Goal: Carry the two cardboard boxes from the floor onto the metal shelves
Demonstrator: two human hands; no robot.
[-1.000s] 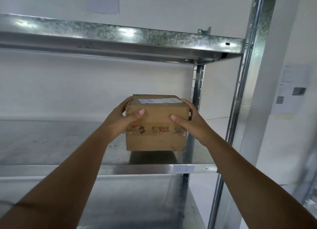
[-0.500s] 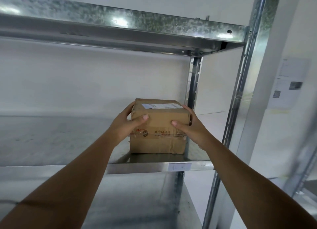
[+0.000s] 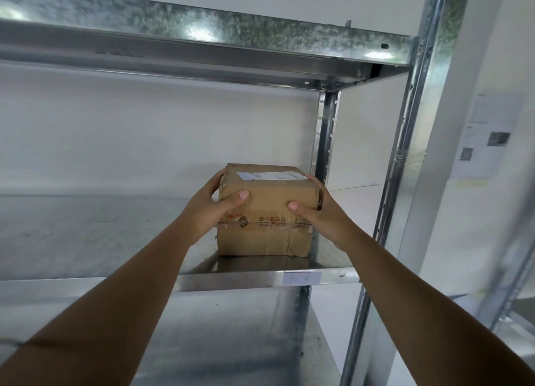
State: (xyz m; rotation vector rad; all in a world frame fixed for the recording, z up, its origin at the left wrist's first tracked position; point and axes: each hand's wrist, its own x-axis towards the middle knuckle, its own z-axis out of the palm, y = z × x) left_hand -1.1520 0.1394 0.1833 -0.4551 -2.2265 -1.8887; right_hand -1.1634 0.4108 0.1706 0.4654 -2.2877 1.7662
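Note:
A brown cardboard box (image 3: 267, 232) with a white label on top and tape across its front stands on the middle metal shelf (image 3: 86, 241), near the shelf's right end. My left hand (image 3: 211, 212) grips its left side with the thumb on the front face. My right hand (image 3: 318, 215) grips its right side, thumb also on the front. The box's bottom edge rests on the shelf surface. No second box is in view.
An upper shelf (image 3: 202, 38) hangs above the box. A lower shelf (image 3: 231, 342) lies beneath. A front upright post (image 3: 405, 183) and a rear post (image 3: 325, 142) stand right of the box. White wall behind; papers (image 3: 489, 136) on the right wall.
The box has gone down and deeper onto the middle shelf; it now sits on the surface. Both hands stayed on its sides. My view has tilted up slightly.

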